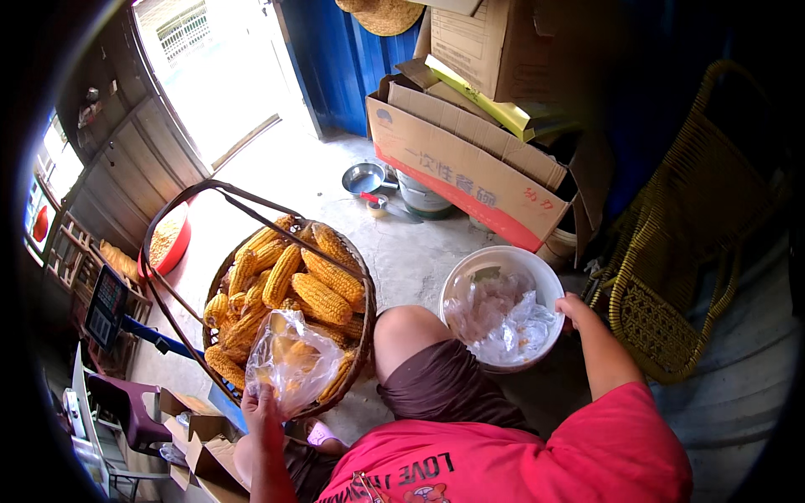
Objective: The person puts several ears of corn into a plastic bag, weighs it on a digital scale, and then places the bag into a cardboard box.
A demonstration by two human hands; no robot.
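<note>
A clear plastic bag (pixel 295 361) hangs from my left hand (pixel 261 405), its top pinched in the fingers, over the near side of a wicker basket (pixel 371 302) with a tall arched handle. The basket is heaped with dried yellow corn cobs (pixel 324 295). To the right of my knee, my right hand (pixel 570 308) grips the right rim of a white plastic bucket (pixel 454 276). Crumpled clear plastic bags (pixel 516 327) lie inside the bucket. The fingers behind the bucket's rim are partly hidden.
Ahead stand large cardboard boxes (pixel 440 144), a metal pan (pixel 363 178) and a knife with a red handle (pixel 371 197). A red basin of kernels (pixel 179 242) and a scale display (pixel 105 308) are at left. A woven chair (pixel 654 302) is at right; opened cartons (pixel 210 453) lie at lower left.
</note>
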